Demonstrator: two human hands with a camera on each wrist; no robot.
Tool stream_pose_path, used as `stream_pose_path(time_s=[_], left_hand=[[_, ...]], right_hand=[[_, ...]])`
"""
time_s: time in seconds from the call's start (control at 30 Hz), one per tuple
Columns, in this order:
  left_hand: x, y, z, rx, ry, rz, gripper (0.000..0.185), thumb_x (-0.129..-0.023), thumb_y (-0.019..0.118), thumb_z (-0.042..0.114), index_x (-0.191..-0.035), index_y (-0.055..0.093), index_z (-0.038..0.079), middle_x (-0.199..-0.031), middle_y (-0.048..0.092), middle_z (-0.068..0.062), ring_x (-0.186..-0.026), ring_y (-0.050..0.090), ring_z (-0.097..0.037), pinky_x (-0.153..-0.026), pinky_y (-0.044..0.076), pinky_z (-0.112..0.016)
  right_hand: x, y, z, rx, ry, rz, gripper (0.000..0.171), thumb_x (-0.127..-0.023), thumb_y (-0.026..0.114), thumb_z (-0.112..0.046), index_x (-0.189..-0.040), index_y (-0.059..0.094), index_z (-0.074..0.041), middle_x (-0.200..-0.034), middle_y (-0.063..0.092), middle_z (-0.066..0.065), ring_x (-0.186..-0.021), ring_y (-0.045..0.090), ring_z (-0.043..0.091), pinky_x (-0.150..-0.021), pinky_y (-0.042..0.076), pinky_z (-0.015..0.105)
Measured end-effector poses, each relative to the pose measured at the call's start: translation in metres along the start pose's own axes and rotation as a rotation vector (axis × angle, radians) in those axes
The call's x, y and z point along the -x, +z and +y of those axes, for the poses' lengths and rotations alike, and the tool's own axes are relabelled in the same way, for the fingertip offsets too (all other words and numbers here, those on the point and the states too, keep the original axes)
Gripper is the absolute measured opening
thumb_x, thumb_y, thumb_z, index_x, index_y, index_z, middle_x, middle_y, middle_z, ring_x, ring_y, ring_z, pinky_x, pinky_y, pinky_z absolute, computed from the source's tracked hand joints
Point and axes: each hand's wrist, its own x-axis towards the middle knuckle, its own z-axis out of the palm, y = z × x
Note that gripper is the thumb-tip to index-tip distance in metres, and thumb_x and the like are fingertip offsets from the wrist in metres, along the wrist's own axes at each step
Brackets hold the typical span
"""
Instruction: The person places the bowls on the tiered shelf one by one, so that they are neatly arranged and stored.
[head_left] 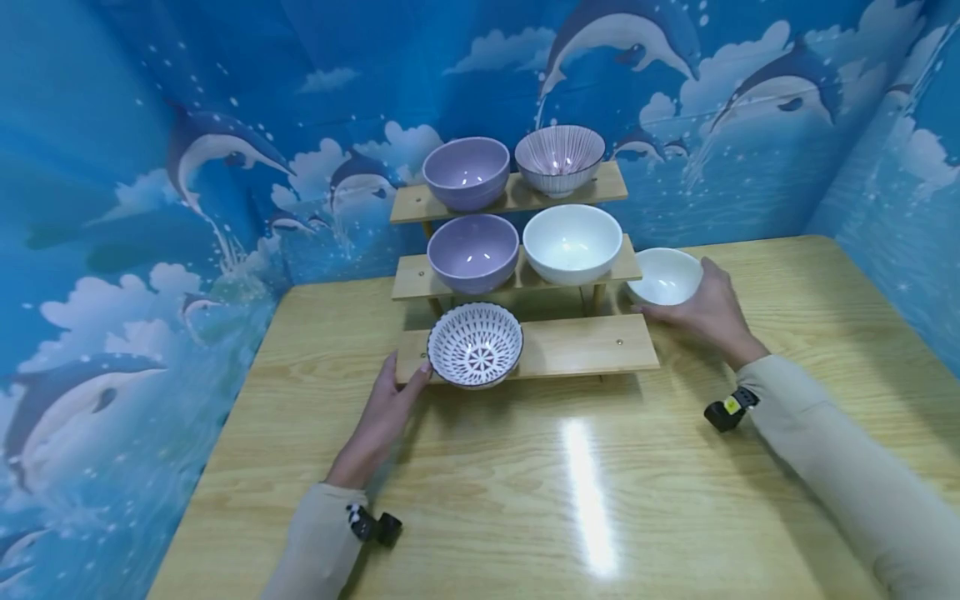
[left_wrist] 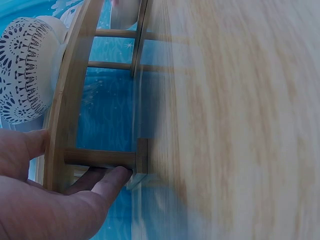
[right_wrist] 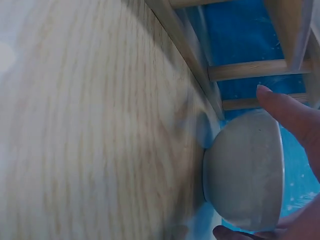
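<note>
My left hand grips the left end of the lowest board of a three-step wooden stand. In the left wrist view, the thumb lies at the board and the fingers reach beneath it beside a peg. A black-and-white patterned bowl sits on that board, close to the thumb. To the right of the stand, my right hand holds a small white bowl by its sides. The right wrist view shows this bowl upright at the tabletop, thumb near its rim; the other fingers are partly hidden.
On the middle step are a purple bowl and a larger white bowl. Another purple bowl and a striped bowl occupy the top step. Behind the wooden table hangs a blue dolphin-print backdrop.
</note>
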Motion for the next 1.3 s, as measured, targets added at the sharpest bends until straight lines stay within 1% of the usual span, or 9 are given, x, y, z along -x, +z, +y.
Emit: stream_pose_path(time_s=[0.2,0.43,0.53,0.67,0.77,0.9,1.1,1.17,1.3], left_hand=[[0.003,0.0,0.006,0.019,-0.02,-0.01,0.074,-0.093,0.054,0.044,-0.151,0.017,0.015,-0.152,0.028,-0.006,-0.142,0.016,-0.023,-0.116,0.011,-0.044],[0.017,0.001,0.03,0.002,-0.036,-0.018,0.069,-0.098,0.05,0.034,-0.151,0.015,0.008,-0.153,0.024,-0.011,-0.142,0.014,-0.027,-0.116,0.011,-0.046],[0.02,0.001,0.034,0.003,-0.031,-0.016,0.067,-0.098,0.05,0.033,-0.15,0.016,0.008,-0.152,0.026,-0.011,-0.142,0.015,-0.026,-0.116,0.012,-0.045],[0.021,0.001,0.035,0.001,-0.027,-0.016,0.068,-0.098,0.051,0.035,-0.15,0.017,0.008,-0.152,0.026,-0.011,-0.142,0.015,-0.026,-0.116,0.012,-0.045],[0.021,0.001,0.035,-0.003,-0.029,-0.013,0.069,-0.097,0.051,0.036,-0.15,0.016,0.008,-0.153,0.025,-0.011,-0.142,0.014,-0.026,-0.116,0.011,-0.046],[0.02,0.0,0.034,-0.005,-0.029,-0.009,0.068,-0.098,0.051,0.035,-0.15,0.016,0.008,-0.153,0.025,-0.012,-0.142,0.015,-0.027,-0.116,0.012,-0.046],[0.003,0.0,0.006,0.008,0.005,-0.001,0.074,-0.093,0.054,0.046,-0.15,0.019,0.014,-0.15,0.03,-0.007,-0.141,0.018,-0.023,-0.116,0.013,-0.045],[0.0,0.0,-0.001,0.002,0.016,0.002,0.078,-0.091,0.054,0.052,-0.15,0.02,0.016,-0.151,0.03,-0.005,-0.142,0.017,-0.022,-0.116,0.012,-0.045],[0.0,0.001,-0.001,-0.016,0.001,0.004,0.079,-0.09,0.053,0.054,-0.151,0.018,0.018,-0.152,0.027,-0.005,-0.142,0.016,-0.023,-0.116,0.012,-0.047]], right_hand=[[-0.003,0.002,-0.001,0.022,0.035,0.019,0.109,-0.064,0.086,-0.039,-0.14,0.025,0.009,-0.129,0.033,0.033,-0.11,0.042,0.045,-0.088,0.044,0.06],[-0.003,0.001,0.001,0.008,0.064,0.037,0.11,-0.063,0.087,-0.035,-0.142,0.024,0.01,-0.13,0.032,0.033,-0.112,0.04,0.045,-0.093,0.042,0.059],[-0.001,-0.001,0.001,0.002,0.075,0.041,0.111,-0.063,0.087,-0.036,-0.142,0.024,0.01,-0.13,0.033,0.034,-0.112,0.041,0.045,-0.092,0.043,0.059],[0.004,-0.007,0.0,0.011,0.081,0.05,0.109,-0.064,0.086,-0.044,-0.14,0.029,0.009,-0.128,0.035,0.032,-0.11,0.043,0.043,-0.088,0.045,0.056],[0.008,-0.013,-0.002,0.014,0.094,0.052,0.112,-0.064,0.084,-0.049,-0.142,0.028,0.007,-0.13,0.034,0.031,-0.111,0.042,0.043,-0.087,0.045,0.056],[0.014,-0.024,-0.006,0.007,0.114,0.051,0.117,-0.064,0.083,-0.051,-0.146,0.021,0.004,-0.135,0.031,0.032,-0.113,0.041,0.044,-0.088,0.045,0.057],[0.026,-0.044,-0.012,0.018,0.096,0.044,0.116,-0.064,0.084,-0.049,-0.147,0.021,0.001,-0.134,0.035,0.031,-0.113,0.043,0.046,-0.083,0.045,0.058],[0.032,-0.051,-0.016,0.026,0.081,0.041,0.113,-0.064,0.084,-0.048,-0.147,0.024,0.001,-0.131,0.039,0.03,-0.111,0.044,0.044,-0.078,0.047,0.054],[0.042,-0.062,-0.023,0.022,0.037,0.026,0.109,-0.064,0.086,-0.041,-0.146,0.028,0.0,-0.129,0.043,0.028,-0.109,0.045,0.042,-0.072,0.047,0.045]])
